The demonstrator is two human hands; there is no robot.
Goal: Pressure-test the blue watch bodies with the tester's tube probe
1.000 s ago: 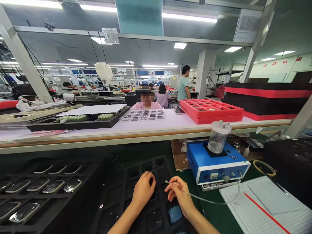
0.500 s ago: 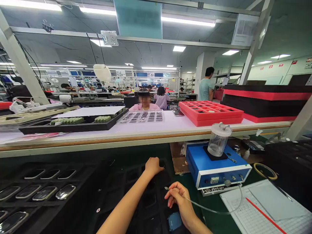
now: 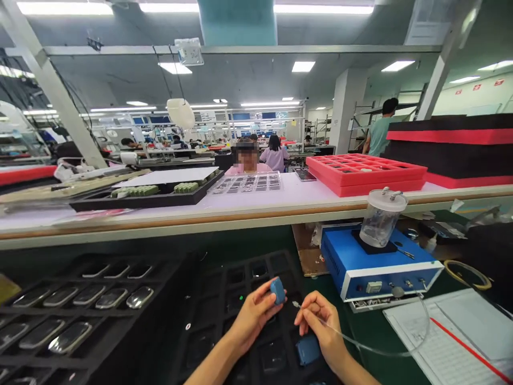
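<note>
Between left fingers (image 3: 266, 305), small blue case (image 3: 278, 292), rounded corners

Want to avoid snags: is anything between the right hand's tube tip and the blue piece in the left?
Nothing visible: only a gap separates the tube tip at the right hand from the blue piece in the left hand.

The left grip (image 3: 255, 313) holds a blue case (image 3: 278, 291) (rounded, tilted) — the right grip (image 3: 320, 320), a clear curving tube (image 3: 380, 352).

Shelf (image 3: 276, 206) — red foam tray (image 3: 366, 186), black-and-red stack (image 3: 449, 155) right of it, clear tray (image 3: 248, 190) left; person in pink (image 3: 262, 167) behind. Below — red strip (image 3: 467, 347) on papers (image 3: 412, 331), yellowish coil (image 3: 483, 286) nearby.
</note>
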